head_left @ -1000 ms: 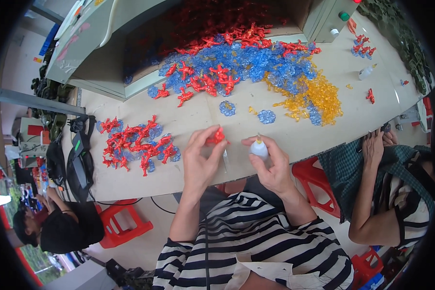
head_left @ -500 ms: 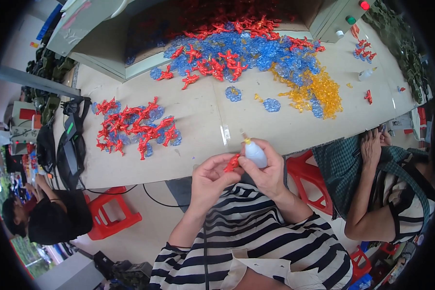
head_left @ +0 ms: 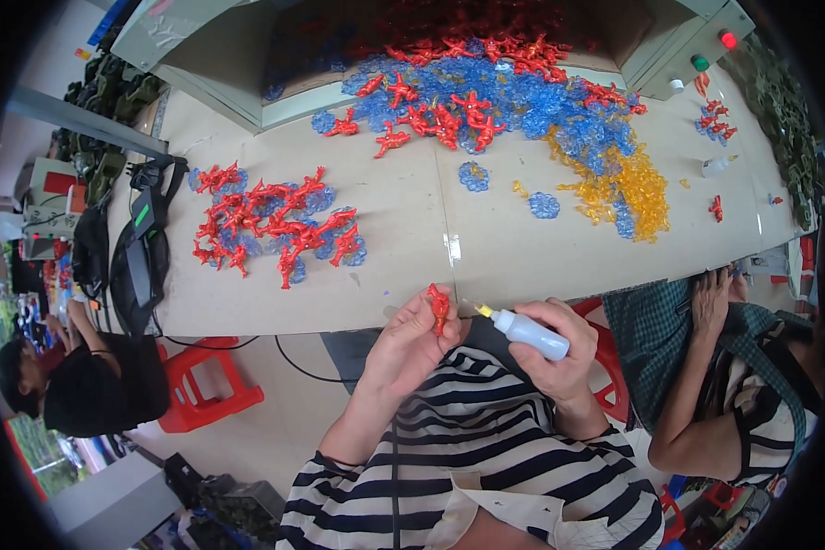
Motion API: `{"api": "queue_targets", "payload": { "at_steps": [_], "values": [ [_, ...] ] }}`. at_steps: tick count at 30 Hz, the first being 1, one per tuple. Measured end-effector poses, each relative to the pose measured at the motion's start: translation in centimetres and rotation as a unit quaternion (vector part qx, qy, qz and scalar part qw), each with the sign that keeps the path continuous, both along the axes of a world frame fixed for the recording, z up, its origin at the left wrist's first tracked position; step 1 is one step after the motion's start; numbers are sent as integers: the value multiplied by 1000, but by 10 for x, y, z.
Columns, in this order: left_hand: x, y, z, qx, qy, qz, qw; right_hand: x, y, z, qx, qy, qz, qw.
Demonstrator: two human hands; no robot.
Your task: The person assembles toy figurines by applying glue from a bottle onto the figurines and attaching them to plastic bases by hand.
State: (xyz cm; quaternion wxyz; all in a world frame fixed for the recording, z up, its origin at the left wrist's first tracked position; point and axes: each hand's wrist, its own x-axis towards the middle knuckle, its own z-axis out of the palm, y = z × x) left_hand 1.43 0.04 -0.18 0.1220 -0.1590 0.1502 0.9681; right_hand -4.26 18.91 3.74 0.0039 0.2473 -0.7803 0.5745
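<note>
Between the thumb and fingers of my left hand point(head_left: 403, 348) is a small shiny red figurine point(head_left: 439, 310), held upright near the table's front edge. My right hand point(head_left: 564, 346) is wrapped round a white squeeze bottle point(head_left: 529, 334) with a yellow collar and a thin needle tip. The bottle lies tilted, its tip pointing left at the figurine with a small gap between them. Beyond my left hand, red figurines on clear blue flower-shaped pieces point(head_left: 275, 220) stand in a group on the table.
A big pile of clear blue pieces point(head_left: 513, 101) and red figurines spreads before an open grey cabinet point(head_left: 209, 94). Yellow clear bits point(head_left: 646, 192) lie at its right end. Another white bottle point(head_left: 719, 165) stands far right. A co-worker point(head_left: 706, 394) sits right; red stools point(head_left: 206, 390) stand below.
My right hand has moved right, away from my left, and the bottle has tipped from upright to pointing left. My left hand has raised the red figurine upright. The view has shifted slightly.
</note>
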Motion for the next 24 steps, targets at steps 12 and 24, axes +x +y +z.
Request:
{"api": "queue_targets", "payload": {
  "at_steps": [12,24],
  "values": [
    [0,1,7,4,-27,-1,1000,1,-10,-3,9,86,3,996],
    [1,2,1,-13,-17,-10,1000,1,-4,2,-9,47,-6,999]
  ]
}}
